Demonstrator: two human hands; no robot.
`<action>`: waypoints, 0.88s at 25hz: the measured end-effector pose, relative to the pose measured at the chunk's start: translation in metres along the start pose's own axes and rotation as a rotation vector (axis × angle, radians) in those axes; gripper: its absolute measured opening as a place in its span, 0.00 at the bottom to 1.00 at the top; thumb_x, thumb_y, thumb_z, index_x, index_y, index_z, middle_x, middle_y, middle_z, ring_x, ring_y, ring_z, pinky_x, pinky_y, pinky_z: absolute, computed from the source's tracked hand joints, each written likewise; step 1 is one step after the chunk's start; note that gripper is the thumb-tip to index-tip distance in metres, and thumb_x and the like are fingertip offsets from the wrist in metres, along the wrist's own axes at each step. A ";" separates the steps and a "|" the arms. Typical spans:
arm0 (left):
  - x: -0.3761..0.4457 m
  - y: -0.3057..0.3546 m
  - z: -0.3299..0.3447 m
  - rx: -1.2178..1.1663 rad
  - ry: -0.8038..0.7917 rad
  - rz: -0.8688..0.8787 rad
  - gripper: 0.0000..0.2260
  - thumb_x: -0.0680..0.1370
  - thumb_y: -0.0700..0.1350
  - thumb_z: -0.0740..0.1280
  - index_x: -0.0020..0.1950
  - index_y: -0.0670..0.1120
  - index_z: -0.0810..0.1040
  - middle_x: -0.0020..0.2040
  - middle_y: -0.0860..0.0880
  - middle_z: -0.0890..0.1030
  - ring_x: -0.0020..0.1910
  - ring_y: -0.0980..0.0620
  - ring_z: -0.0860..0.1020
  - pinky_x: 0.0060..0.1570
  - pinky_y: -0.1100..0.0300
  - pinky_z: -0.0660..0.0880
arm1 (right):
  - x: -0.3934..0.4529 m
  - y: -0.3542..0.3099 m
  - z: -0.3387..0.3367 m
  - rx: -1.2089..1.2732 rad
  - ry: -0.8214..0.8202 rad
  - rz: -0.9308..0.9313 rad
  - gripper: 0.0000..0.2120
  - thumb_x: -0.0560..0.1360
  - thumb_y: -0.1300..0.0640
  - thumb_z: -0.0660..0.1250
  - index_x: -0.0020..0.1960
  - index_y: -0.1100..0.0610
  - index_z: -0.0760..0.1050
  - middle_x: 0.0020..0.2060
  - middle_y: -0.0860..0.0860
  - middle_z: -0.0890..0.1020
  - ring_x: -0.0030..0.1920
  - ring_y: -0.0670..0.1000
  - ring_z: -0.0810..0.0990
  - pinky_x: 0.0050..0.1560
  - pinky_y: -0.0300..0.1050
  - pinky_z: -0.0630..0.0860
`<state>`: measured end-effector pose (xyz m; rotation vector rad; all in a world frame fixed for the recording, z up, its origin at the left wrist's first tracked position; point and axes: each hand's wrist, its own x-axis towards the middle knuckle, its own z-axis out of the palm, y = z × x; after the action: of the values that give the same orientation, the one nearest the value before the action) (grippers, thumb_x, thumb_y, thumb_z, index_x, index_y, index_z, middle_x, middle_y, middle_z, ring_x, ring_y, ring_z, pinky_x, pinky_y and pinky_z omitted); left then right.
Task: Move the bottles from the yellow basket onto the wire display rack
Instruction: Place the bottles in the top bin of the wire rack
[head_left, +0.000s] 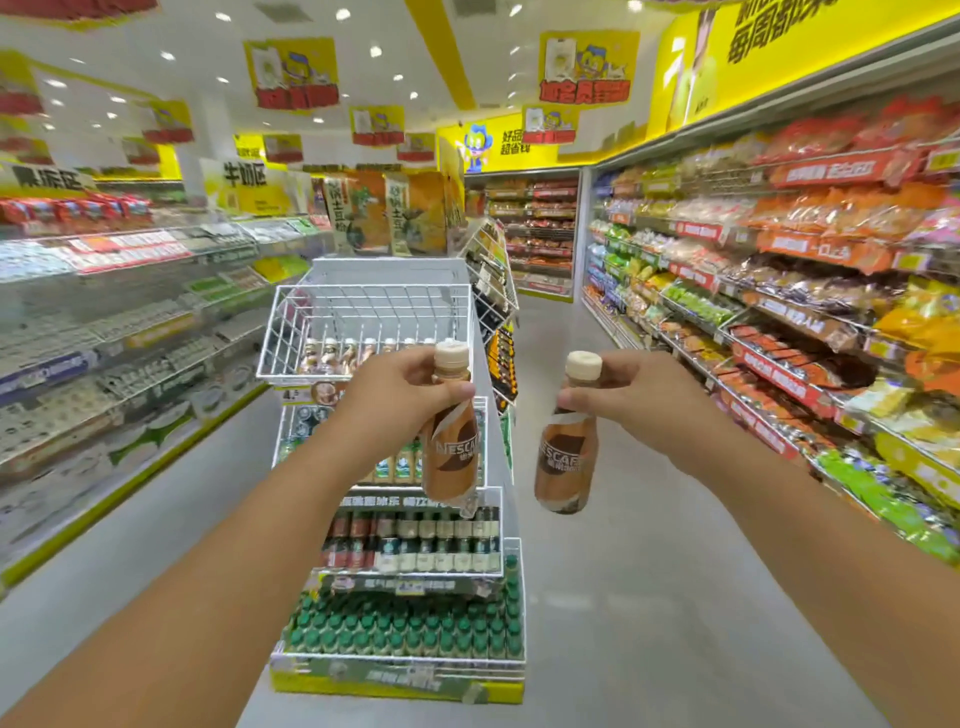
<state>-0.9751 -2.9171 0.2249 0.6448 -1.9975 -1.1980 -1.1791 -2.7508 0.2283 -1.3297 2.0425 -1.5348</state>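
Observation:
My left hand (395, 397) grips the neck of a brown coffee bottle (451, 447) with a beige cap, held in front of the white wire display rack (291, 332). My right hand (636, 400) grips the neck of a second, matching coffee bottle (567, 457), hanging over the aisle floor to the right of the rack. The rack's top wire basket holds a row of similar bottles (358, 353) along its front. No yellow basket is in view.
Lower rack tiers carry dark bottles (415, 540) and green-capped bottles (405, 629). Chilled shelves (130, 322) line the left side, snack shelves (805, 291) the right. A grey aisle floor (649, 597) runs between rack and right shelves.

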 end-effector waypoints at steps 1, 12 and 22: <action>0.007 -0.006 -0.015 0.009 0.010 0.000 0.09 0.74 0.44 0.77 0.51 0.56 0.84 0.46 0.58 0.87 0.44 0.60 0.85 0.43 0.59 0.81 | 0.011 -0.006 0.015 0.005 -0.020 -0.003 0.08 0.70 0.54 0.81 0.49 0.52 0.87 0.45 0.51 0.88 0.45 0.48 0.83 0.45 0.44 0.75; 0.111 -0.094 -0.081 0.024 0.073 -0.070 0.10 0.74 0.46 0.77 0.54 0.56 0.83 0.47 0.58 0.87 0.46 0.58 0.85 0.41 0.55 0.84 | 0.156 0.015 0.114 0.014 -0.122 -0.024 0.08 0.70 0.54 0.81 0.47 0.49 0.86 0.41 0.44 0.88 0.42 0.42 0.84 0.43 0.40 0.77; 0.300 -0.153 -0.085 0.039 0.080 -0.096 0.12 0.74 0.47 0.77 0.57 0.54 0.83 0.49 0.55 0.87 0.49 0.56 0.85 0.46 0.54 0.83 | 0.349 0.066 0.154 -0.002 -0.160 -0.092 0.09 0.69 0.55 0.82 0.48 0.53 0.86 0.39 0.45 0.88 0.40 0.42 0.86 0.39 0.34 0.77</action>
<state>-1.0880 -3.2456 0.2100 0.8033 -1.9466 -1.1730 -1.3013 -3.1180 0.2134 -1.5141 1.9104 -1.4131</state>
